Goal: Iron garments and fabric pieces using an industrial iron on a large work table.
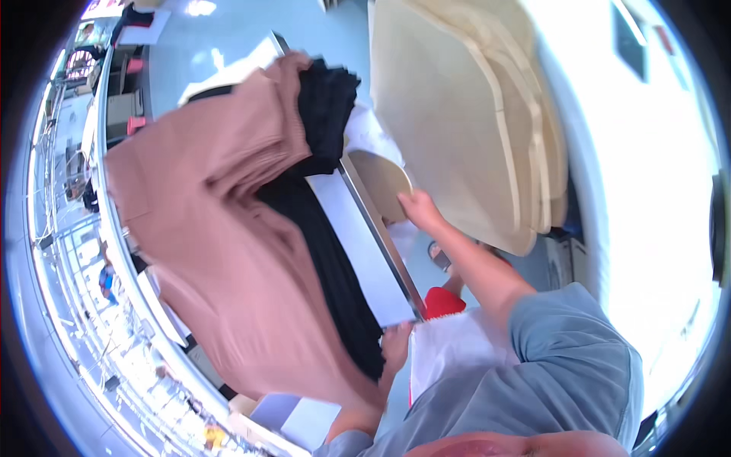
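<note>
My right hand (pixel 420 211) reaches forward and is closed on the rounded edge of a tan flat board (pixel 378 183) beside the table's edge. My left hand (pixel 394 347) is low at the near corner of the table (pixel 365 259), beside black fabric (pixel 327 259); its fingers are blurred. Large pink-brown fabric (pixel 228 266) is spread over the table, partly folded at the far end, and its near edge overlaps my left forearm. More black folded fabric (pixel 326 114) lies at the far end.
Several large beige pattern sheets (pixel 449 122) hang in a stack to my right. Beyond them is a bright white surface (pixel 640 190). A person's foot in a sandal (pixel 439 257) shows on the floor, near a red thing (pixel 443 302). A long bright workroom extends at the left.
</note>
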`<move>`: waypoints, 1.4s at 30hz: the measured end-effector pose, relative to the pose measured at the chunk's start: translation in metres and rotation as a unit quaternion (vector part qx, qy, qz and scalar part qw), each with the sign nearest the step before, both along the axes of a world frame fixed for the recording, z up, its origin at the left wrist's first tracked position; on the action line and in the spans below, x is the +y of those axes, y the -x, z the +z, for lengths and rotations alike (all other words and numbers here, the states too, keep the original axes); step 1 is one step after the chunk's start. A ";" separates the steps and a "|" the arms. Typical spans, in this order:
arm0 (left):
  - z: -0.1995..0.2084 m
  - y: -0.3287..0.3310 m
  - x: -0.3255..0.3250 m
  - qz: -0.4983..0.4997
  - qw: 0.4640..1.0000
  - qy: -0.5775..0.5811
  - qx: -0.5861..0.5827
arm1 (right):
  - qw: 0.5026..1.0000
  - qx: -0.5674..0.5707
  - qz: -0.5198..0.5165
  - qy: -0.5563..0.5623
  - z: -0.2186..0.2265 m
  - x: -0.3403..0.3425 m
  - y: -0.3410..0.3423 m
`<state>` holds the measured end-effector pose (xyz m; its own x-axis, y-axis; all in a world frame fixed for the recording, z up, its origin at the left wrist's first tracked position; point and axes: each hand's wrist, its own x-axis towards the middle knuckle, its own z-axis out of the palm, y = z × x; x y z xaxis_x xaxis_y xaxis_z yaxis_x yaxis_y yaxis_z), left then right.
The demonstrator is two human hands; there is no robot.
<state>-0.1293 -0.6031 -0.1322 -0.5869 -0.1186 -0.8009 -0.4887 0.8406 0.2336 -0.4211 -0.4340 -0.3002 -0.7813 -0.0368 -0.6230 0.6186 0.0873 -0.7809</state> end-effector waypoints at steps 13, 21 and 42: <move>0.054 0.066 0.040 0.212 0.890 -0.399 -0.067 | 0.940 0.071 -0.322 -0.087 0.470 0.284 -0.344; 0.098 0.063 0.085 -0.224 0.924 -0.305 -0.059 | 0.690 0.184 -0.700 0.000 0.456 0.336 -0.614; 0.225 -0.079 0.296 -0.273 0.952 -0.133 0.033 | 0.667 0.012 -0.369 -0.647 0.286 0.714 -0.577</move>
<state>-0.0504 -0.3070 0.0927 -0.5522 0.4201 -0.7201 0.0279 0.8725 0.4877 0.1556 0.2798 -0.0137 -0.2994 0.9197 0.2540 0.8543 0.3770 -0.3578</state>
